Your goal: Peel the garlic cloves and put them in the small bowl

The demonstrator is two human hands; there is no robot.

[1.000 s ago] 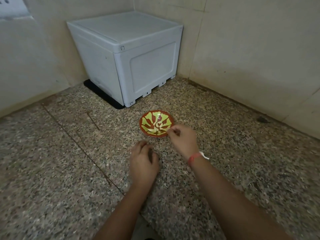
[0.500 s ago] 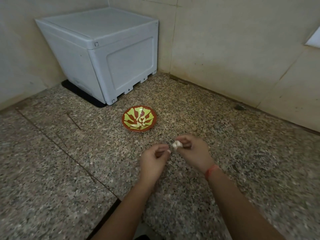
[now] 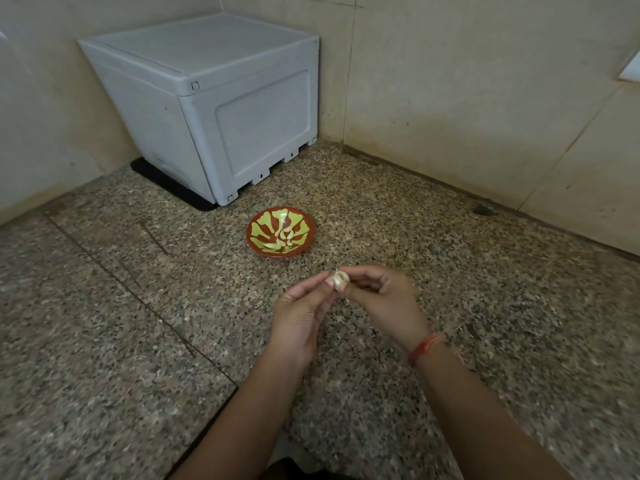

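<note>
Peeling underway: left hand (image 3: 300,318) and right hand (image 3: 385,304) both pinch one garlic clove (image 3: 338,280) between fingertips, above the speckled stone surface (image 3: 138,341), near the small bowl (image 3: 277,255) but apart from it. Skin looks mostly on. Several peeled cloves (image 3: 282,238) already lie in the bowl. Remaining: strip this one, drop it in. No other unpeeled garlic visible.
</note>
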